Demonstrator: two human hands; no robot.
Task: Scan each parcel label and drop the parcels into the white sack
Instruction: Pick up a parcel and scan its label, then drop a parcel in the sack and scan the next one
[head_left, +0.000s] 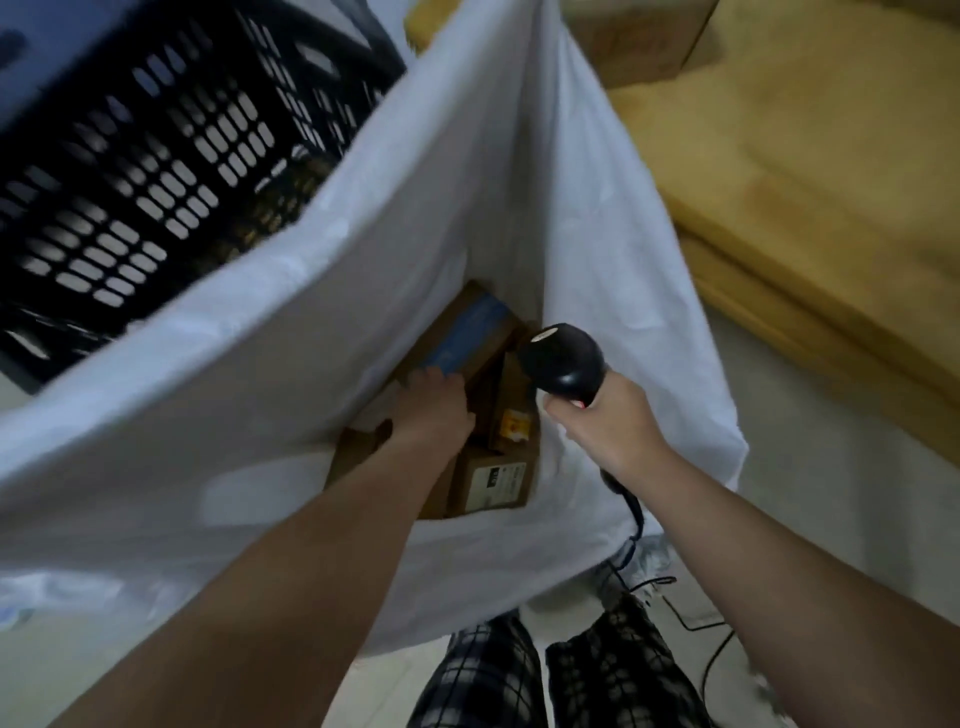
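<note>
blue-taped parcel (462, 338): brown cardboard, tilted, deep inside the sack (322, 332), topmost of the pile, near end against the left hand (434, 410)
other parcels: one with a white label (493, 480) lying nearest the camera, one with a yellow sticker (511, 418) on edge between that and the blue-taped parcel, a further brown flap (358, 447) at the pile's left edge; all packed together in the sack
sack: white, mouth wide open, walls rising round the parcels, far edge running past the top of the view
left hand: reached down into the sack, back turned up, fingers bent over the near end of the blue-taped parcel, tips hidden; gripping or only touching cannot be told
right hand (605, 423): by the sack's right inner wall, fingers wrapped tight round the handle of the scanner (563, 358)
scanner: black, head pointing down into the sack, just beside the parcels, small red glow near the thumb
cable (631, 514): black, trailing from the handle down towards the floor
crate (156, 171): black, slotted, behind the sack's left wall
cardboard boxes (639, 47): top right, blurred
trousers (571, 670): checked, below the sack's near edge
</note>
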